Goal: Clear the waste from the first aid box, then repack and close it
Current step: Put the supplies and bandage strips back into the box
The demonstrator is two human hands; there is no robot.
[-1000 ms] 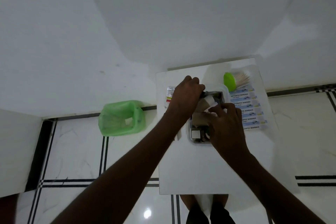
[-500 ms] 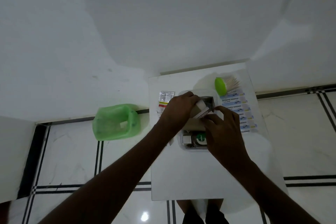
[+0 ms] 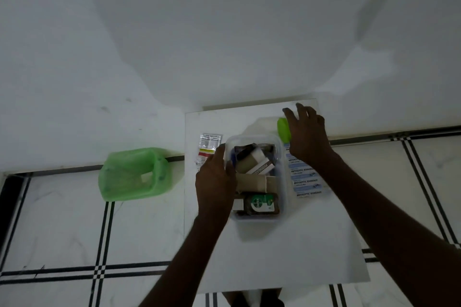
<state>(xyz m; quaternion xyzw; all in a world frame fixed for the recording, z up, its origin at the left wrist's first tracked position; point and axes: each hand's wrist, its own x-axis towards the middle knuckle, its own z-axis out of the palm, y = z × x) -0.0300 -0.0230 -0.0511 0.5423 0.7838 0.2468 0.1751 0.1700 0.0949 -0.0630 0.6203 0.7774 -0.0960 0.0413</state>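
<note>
The left hand is laid flat against the left wall of the clear box, fingers loosely together, nothing pinched. The right hand is spread wide over the green lid, empty. The box stands uncovered mid-table, packed with cartons and a brown bottle.
</note>
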